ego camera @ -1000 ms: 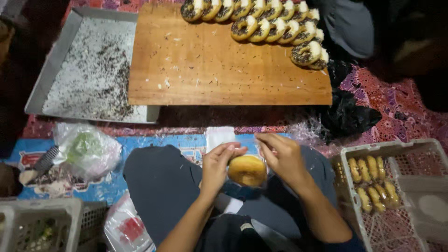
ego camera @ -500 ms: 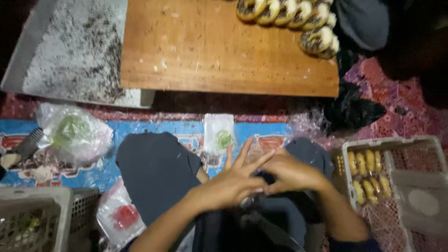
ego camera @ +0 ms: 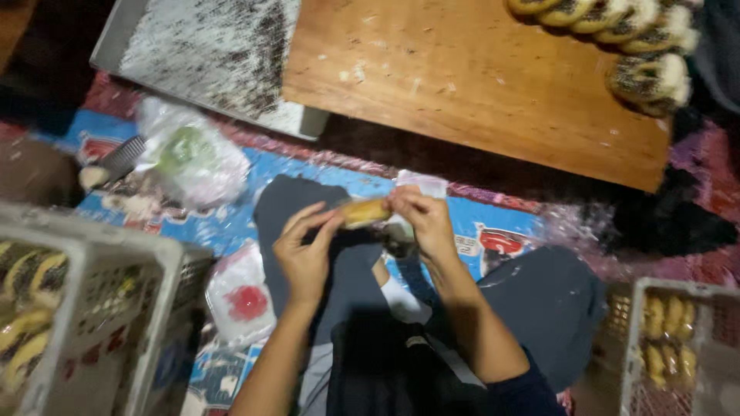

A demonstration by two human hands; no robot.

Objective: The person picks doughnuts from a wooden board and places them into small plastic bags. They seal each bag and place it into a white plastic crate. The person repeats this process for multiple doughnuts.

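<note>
Over a blue patterned floor mat (ego camera: 231,223) we hold a golden round pastry (ego camera: 364,213) edge-on between our left hand (ego camera: 305,256) and right hand (ego camera: 422,223), fingertips pinching both ends. Motion blur hides any wrapper. Beyond the grip, the wooden board (ego camera: 470,85) carries sprinkled pastries (ego camera: 647,77), cut off.

left hand (ego camera: 304,250) and right hand (ego camera: 422,219) hold one yellow pastry (ego camera: 364,212) between them above the lap, fingertips closed on its two ends. beyond the knees: wooden table (ego camera: 470,85), bare in the middle, with a row of coated pastries (ego camera: 628,31) at its far right corner. a grey metal tray (ego camera: 208,50) speckled with dark crumbs adjoins the table's left edge. white plastic crates stand at lower left (ego camera: 92,308) and lower right (ego camera: 678,347), both containing yellow pastries. a clear plastic bag (ego camera: 193,158) lies on the patterned floor mat (ego camera: 231,223).
</note>
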